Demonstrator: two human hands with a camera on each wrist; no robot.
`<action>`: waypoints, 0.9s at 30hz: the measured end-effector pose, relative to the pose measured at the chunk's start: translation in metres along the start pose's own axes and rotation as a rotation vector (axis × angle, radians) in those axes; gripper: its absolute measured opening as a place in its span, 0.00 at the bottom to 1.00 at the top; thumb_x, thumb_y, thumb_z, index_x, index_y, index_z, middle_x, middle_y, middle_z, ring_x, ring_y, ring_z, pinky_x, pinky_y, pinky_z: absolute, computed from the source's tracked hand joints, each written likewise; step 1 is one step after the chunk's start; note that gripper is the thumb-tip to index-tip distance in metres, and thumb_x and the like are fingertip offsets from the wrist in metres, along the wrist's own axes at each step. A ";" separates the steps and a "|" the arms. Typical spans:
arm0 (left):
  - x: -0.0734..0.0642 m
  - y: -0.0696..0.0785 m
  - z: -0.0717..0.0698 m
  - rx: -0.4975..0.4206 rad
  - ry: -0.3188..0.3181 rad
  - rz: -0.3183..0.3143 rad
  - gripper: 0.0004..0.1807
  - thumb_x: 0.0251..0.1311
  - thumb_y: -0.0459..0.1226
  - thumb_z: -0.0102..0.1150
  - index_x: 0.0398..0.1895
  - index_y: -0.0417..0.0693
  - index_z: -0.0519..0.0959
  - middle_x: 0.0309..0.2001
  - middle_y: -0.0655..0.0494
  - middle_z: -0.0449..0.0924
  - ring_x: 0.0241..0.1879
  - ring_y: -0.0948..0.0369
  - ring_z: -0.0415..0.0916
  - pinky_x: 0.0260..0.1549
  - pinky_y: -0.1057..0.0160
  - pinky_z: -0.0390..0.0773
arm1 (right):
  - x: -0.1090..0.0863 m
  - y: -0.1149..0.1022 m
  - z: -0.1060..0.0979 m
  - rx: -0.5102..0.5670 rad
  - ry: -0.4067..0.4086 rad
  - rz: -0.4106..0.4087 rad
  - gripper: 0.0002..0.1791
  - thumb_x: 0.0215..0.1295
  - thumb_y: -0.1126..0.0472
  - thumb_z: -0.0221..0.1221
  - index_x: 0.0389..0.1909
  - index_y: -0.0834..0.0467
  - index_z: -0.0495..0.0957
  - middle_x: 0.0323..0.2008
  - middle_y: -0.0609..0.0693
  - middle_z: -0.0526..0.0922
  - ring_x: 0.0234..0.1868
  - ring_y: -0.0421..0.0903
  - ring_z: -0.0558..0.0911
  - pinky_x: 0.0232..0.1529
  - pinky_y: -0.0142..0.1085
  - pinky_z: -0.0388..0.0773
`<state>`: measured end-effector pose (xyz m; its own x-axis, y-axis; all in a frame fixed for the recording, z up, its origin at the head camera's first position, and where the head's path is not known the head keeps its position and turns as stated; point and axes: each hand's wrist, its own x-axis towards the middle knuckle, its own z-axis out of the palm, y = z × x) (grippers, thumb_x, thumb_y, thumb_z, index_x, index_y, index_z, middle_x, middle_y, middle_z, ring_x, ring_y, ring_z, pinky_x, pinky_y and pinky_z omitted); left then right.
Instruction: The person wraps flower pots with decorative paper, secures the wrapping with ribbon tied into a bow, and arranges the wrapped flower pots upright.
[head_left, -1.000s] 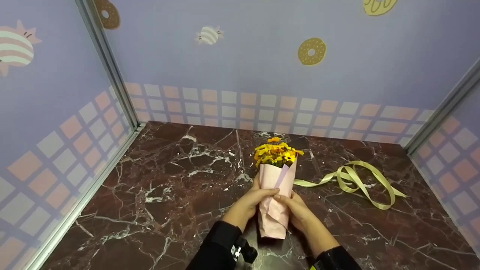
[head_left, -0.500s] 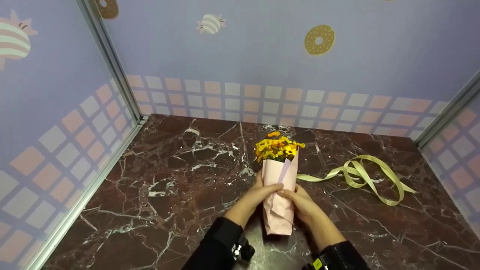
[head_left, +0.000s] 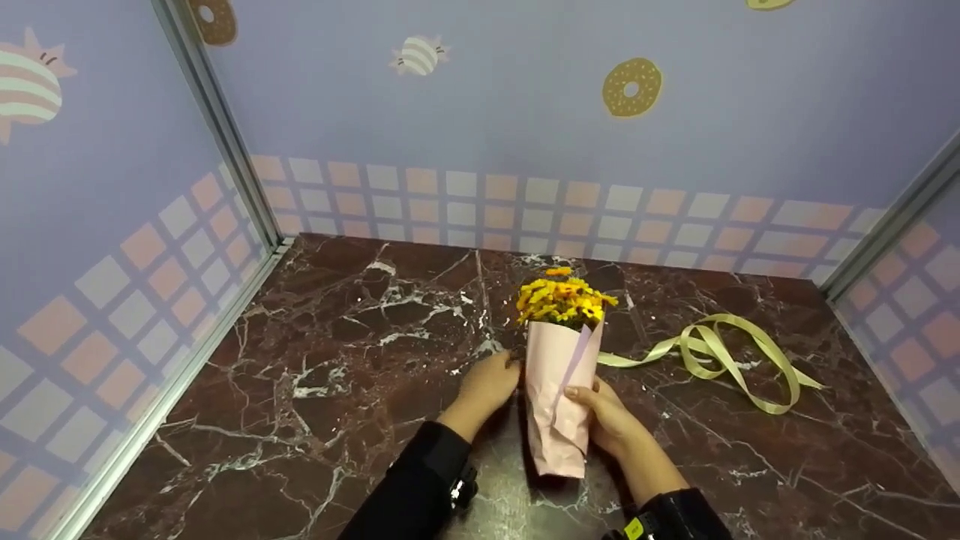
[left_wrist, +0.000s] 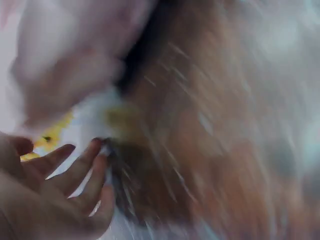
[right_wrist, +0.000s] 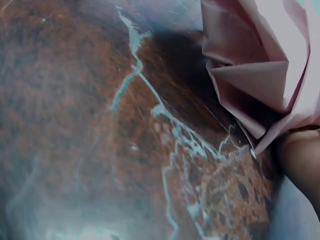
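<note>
A small bouquet of yellow flowers (head_left: 564, 301) stands out of pink wrapping paper (head_left: 551, 364) with a lilac edge strip. My right hand (head_left: 611, 418) grips the wrap from its right side, thumb across the front. Folded pleats of the paper (right_wrist: 260, 75) show beside that hand in the right wrist view. To the left of the bouquet is my left hand (head_left: 487, 386), apart from the wrap. Its fingers (left_wrist: 82, 175) are spread and loosely bent in the left wrist view, holding nothing visible; that view is blurred.
A pale yellow-green ribbon (head_left: 637, 361) lies in loops to the right, its left end passing out of sight behind the bouquet. The dark marble tabletop (head_left: 360, 420) is bounded by patterned panels (head_left: 465, 112) at the back and both sides.
My left hand has let go of the wrap and drawn off to its left. The right hand keeps its hold, and the bouquet has shifted slightly right.
</note>
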<state>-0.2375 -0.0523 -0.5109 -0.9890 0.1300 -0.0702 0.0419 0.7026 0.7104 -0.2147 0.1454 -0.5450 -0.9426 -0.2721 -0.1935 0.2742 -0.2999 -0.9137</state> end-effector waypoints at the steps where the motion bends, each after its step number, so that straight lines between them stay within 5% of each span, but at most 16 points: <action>1: -0.001 -0.002 0.002 0.108 0.005 0.023 0.23 0.70 0.43 0.45 0.61 0.40 0.76 0.59 0.41 0.75 0.57 0.43 0.70 0.55 0.43 0.70 | 0.000 0.001 -0.002 0.017 -0.019 0.001 0.26 0.56 0.67 0.58 0.55 0.66 0.61 0.39 0.53 0.79 0.40 0.46 0.80 0.46 0.37 0.78; 4: -0.002 -0.006 0.006 0.410 -0.036 0.125 0.23 0.67 0.42 0.50 0.63 0.47 0.74 0.61 0.45 0.72 0.59 0.46 0.66 0.54 0.45 0.69 | -0.001 0.003 -0.006 0.035 -0.072 -0.003 0.25 0.56 0.67 0.57 0.54 0.65 0.61 0.40 0.53 0.79 0.41 0.46 0.80 0.47 0.37 0.78; 9: 0.002 -0.008 0.006 0.639 -0.138 0.263 0.25 0.68 0.40 0.48 0.69 0.57 0.69 0.69 0.53 0.64 0.66 0.48 0.58 0.61 0.45 0.63 | -0.001 0.003 -0.010 0.051 -0.100 -0.018 0.24 0.55 0.67 0.57 0.53 0.64 0.61 0.40 0.52 0.79 0.42 0.46 0.79 0.48 0.36 0.77; 19: 0.028 -0.006 0.005 0.735 -0.337 0.369 0.27 0.68 0.45 0.45 0.71 0.61 0.67 0.74 0.60 0.55 0.74 0.55 0.45 0.68 0.40 0.48 | -0.003 0.004 -0.014 0.085 -0.088 -0.008 0.21 0.57 0.66 0.56 0.51 0.63 0.62 0.39 0.53 0.80 0.41 0.47 0.80 0.48 0.37 0.78; 27: 0.038 -0.006 0.006 0.798 -0.332 0.406 0.27 0.68 0.51 0.44 0.68 0.57 0.71 0.72 0.63 0.60 0.74 0.58 0.46 0.69 0.42 0.47 | -0.003 0.005 -0.011 0.079 -0.102 -0.018 0.21 0.58 0.66 0.57 0.51 0.63 0.63 0.39 0.53 0.80 0.41 0.46 0.81 0.48 0.37 0.78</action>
<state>-0.2745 -0.0477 -0.5223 -0.7922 0.5745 -0.2060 0.5788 0.8142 0.0452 -0.2129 0.1545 -0.5525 -0.9246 -0.3559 -0.1360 0.2749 -0.3757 -0.8850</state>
